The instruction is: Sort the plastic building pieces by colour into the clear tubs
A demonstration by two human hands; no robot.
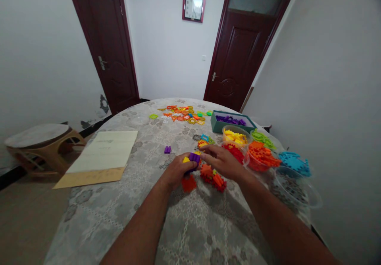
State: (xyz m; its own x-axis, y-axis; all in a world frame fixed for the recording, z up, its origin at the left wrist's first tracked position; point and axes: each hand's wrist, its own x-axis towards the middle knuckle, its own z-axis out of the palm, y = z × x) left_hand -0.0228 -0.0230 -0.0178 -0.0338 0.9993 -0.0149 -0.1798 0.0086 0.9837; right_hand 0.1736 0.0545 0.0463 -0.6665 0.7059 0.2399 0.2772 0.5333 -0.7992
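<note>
L hand [175, 171] clamped on purple/yellow blk [195, 157] above table [184, 229]. R hand [222, 161] at blk's R edge, fingers reaching out; too small/blurry, can't tell if they grip it. Orange pc [189, 183] on near side of blk, red/orange cluster [213, 177] to its R, lone purple pc [167, 149] to its L. Green box [217, 127] w/ purple pcs [230, 120] beyond blk, R.

Holding a purple plastic block [195, 157] in the left grip [177, 169], with red toy gears [213, 177] beside the right grip [222, 161].
</note>
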